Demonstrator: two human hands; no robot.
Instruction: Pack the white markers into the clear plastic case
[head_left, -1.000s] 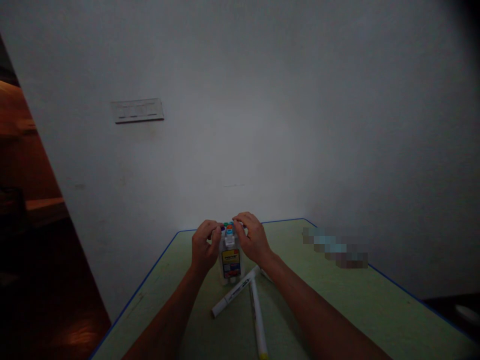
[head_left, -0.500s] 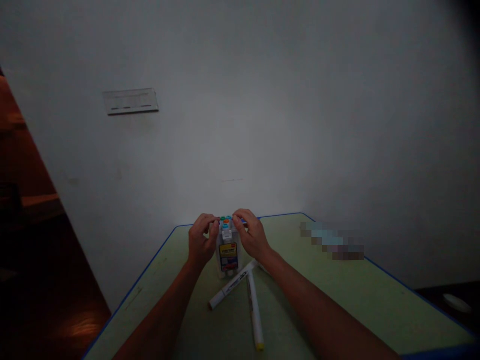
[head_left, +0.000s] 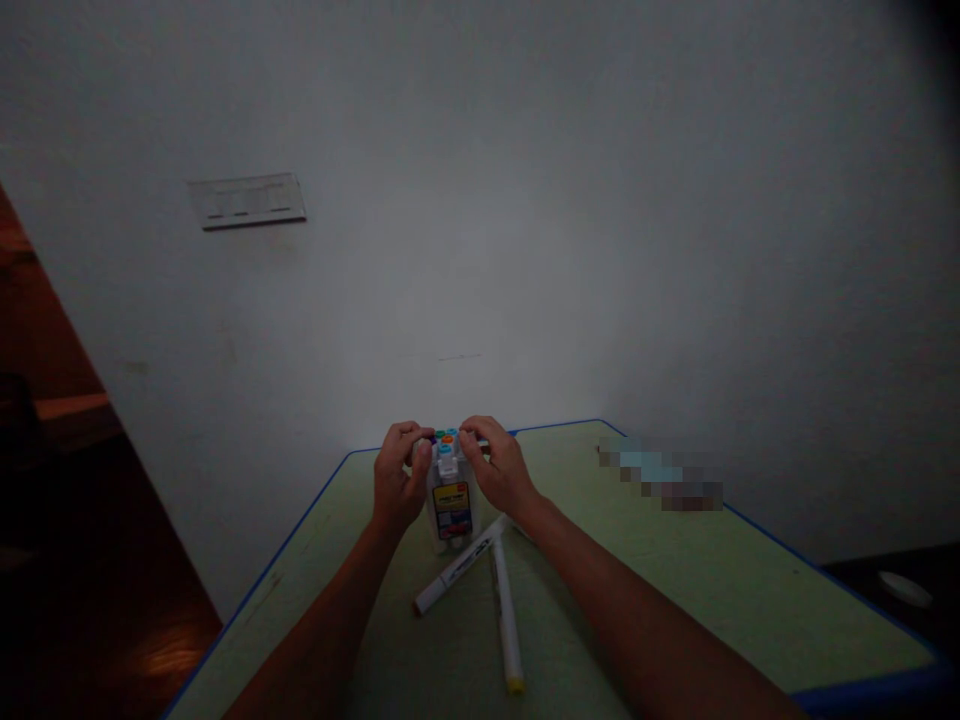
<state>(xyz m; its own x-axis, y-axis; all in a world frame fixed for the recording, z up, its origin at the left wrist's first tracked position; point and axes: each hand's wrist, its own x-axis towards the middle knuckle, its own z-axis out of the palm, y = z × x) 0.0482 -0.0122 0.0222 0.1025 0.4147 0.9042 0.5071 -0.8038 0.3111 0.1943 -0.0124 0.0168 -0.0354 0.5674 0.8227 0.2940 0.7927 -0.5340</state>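
A clear plastic marker case [head_left: 454, 510] stands upright on the table, with a yellow, black and blue label on its front. Colored caps of several markers [head_left: 448, 440] show at its top: purple, green, blue and orange. My left hand [head_left: 401, 470] grips the upper left edge, thumb toward me and fingers curled over the rim. On the opposite side, my right hand [head_left: 495, 462] holds the upper right edge the same way. The fingertips behind the rim are partly hidden. A white marker [head_left: 459, 568] lies slanted before the case, touching or crossing a yellow-ended marker [head_left: 507, 625].
The pale green table [head_left: 630, 560] has a blue edge and meets a grey wall [head_left: 480, 250]. A blurred, pixelated item [head_left: 660, 475] lies by the right edge. A switch plate [head_left: 247, 202] is on the wall. Part of another light object shows beneath my right wrist.
The view has shifted slightly, so everything sits a little further left. Both hands stay at the top of the case, with only slight finger movement. The loose markers have not moved.
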